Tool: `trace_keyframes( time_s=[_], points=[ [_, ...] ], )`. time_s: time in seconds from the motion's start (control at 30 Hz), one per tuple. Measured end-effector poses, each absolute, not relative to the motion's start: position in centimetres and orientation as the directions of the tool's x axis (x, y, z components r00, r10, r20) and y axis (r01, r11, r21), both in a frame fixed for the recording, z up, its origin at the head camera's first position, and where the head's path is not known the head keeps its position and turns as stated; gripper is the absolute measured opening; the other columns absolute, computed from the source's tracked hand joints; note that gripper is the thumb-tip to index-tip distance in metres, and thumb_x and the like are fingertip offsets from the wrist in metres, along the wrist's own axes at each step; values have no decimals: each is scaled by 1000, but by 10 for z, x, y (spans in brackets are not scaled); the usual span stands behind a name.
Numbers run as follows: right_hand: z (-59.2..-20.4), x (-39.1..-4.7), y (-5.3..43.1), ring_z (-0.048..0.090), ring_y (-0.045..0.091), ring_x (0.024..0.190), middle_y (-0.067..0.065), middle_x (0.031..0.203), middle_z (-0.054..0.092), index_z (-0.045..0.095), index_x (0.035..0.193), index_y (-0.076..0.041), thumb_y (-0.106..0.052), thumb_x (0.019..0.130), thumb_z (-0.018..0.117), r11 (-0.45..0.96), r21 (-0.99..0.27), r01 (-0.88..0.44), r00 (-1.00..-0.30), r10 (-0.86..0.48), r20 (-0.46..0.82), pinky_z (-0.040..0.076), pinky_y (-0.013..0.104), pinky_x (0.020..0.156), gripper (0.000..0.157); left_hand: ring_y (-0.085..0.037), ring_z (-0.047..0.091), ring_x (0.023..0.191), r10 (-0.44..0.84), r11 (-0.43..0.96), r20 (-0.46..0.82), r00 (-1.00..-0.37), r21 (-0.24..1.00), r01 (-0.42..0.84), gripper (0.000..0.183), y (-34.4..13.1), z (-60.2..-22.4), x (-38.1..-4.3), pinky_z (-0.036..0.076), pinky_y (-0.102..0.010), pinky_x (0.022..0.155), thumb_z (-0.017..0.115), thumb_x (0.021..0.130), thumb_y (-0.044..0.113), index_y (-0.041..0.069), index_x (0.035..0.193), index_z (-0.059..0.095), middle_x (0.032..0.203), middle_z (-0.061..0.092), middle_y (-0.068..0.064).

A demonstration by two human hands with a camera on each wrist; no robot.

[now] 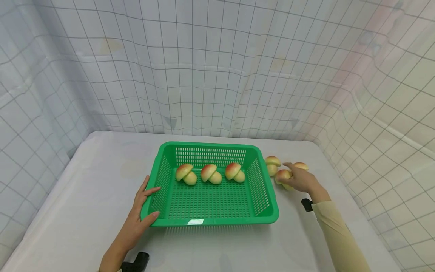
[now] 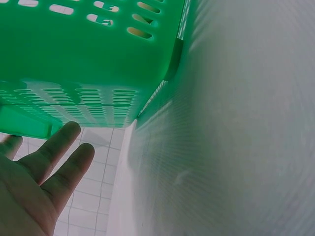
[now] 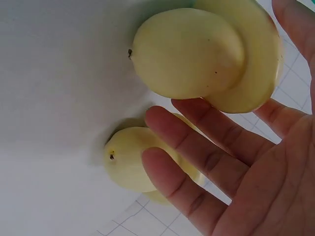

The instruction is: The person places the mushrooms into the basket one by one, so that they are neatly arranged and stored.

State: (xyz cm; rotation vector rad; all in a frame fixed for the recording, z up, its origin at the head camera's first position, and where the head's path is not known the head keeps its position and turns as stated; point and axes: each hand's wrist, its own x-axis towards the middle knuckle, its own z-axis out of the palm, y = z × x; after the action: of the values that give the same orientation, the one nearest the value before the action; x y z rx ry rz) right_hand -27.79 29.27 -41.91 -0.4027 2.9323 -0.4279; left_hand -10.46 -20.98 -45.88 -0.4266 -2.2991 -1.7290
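Note:
A green plastic basket (image 1: pixel 214 221) holds three mushrooms, the left one (image 1: pixel 186 174), middle one (image 1: pixel 211 174) and right one (image 1: pixel 235 172), with red-yellow caps and pale stems. My left hand (image 1: pixel 136 215) rests at its left rim, thumb and one finger over the edge; in the left wrist view the other fingers (image 2: pixel 66 172) stretch straight along the outside. To the right of the basket, my right hand (image 1: pixel 301 180) reaches over a mushroom (image 3: pixel 189 54), fingers extended behind its cap and thumb near the cap. A second mushroom (image 3: pixel 130 160) lies partly behind the fingertips.
Another mushroom (image 1: pixel 272 165) lies against the basket's right side. The cap of one more (image 1: pixel 301 165) shows beyond my right hand. A white cloth (image 1: pixel 102 189) covers the table, and checked curtains (image 1: pixel 204 75) enclose its back and sides.

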Motion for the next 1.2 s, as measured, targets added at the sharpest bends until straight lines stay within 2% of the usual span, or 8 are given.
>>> trace_keyframes(
  time_s=[0.13, 0.37, 0.67, 0.9, 1.03, 1.2],
  points=[
    [-423, -277, 293, 53, 43, 110, 23, 127, 55, 37, 143, -6, -58, 87, 56, 923, -314, -223, -955, -271, -117, 37, 62, 85, 79, -22, -5, 142, 91, 267, 350, -932, 893, 362, 58, -210, -459, -105, 11, -67, 94, 56, 87, 1, 6, 141, 38, 158, -2, 0],
    [-429, -274, 294, 52, 43, 111, 22, 128, 54, 43, 139, -2, -52, 88, 59, 906, -357, -228, -957, -277, -92, 38, 61, 86, 73, -21, -5, 142, 97, 282, 343, -934, 891, 357, 57, -211, -459, -104, 12, -67, 94, 56, 88, 2, 7, 142, 38, 158, -3, -6],
    [-433, -272, 296, 53, 45, 110, 23, 129, 53, 42, 139, -3, -55, 87, 59, 911, -346, -225, -962, -264, -68, 38, 61, 85, 75, -21, -5, 142, 96, 276, 343, -935, 893, 356, 57, -211, -458, -104, 12, -68, 94, 55, 87, 2, 7, 142, 38, 158, -2, 4],
    [-435, -270, 295, 54, 46, 107, 24, 127, 54, 41, 139, -4, -55, 87, 58, 911, -349, -220, -965, -255, -56, 39, 61, 83, 74, -22, -4, 142, 87, 276, 347, -934, 892, 357, 57, -210, -457, -104, 12, -68, 93, 56, 87, 1, 6, 141, 39, 158, -2, 4],
    [-436, -269, 296, 55, 45, 105, 23, 127, 54, 42, 138, -5, -57, 87, 57, 912, -348, -218, -967, -250, -50, 40, 60, 82, 75, -20, -5, 142, 91, 280, 340, -936, 893, 352, 57, -210, -458, -104, 12, -68, 94, 56, 87, 1, 6, 141, 39, 158, -2, 0],
    [-438, -268, 298, 56, 43, 104, 23, 125, 55, 44, 136, -4, -57, 87, 57, 910, -346, -230, -966, -256, -29, 41, 59, 81, 73, -21, -6, 142, 91, 275, 341, -936, 894, 352, 57, -210, -458, -104, 10, -68, 94, 55, 87, 1, 6, 141, 39, 158, -2, 1]
  ],
)
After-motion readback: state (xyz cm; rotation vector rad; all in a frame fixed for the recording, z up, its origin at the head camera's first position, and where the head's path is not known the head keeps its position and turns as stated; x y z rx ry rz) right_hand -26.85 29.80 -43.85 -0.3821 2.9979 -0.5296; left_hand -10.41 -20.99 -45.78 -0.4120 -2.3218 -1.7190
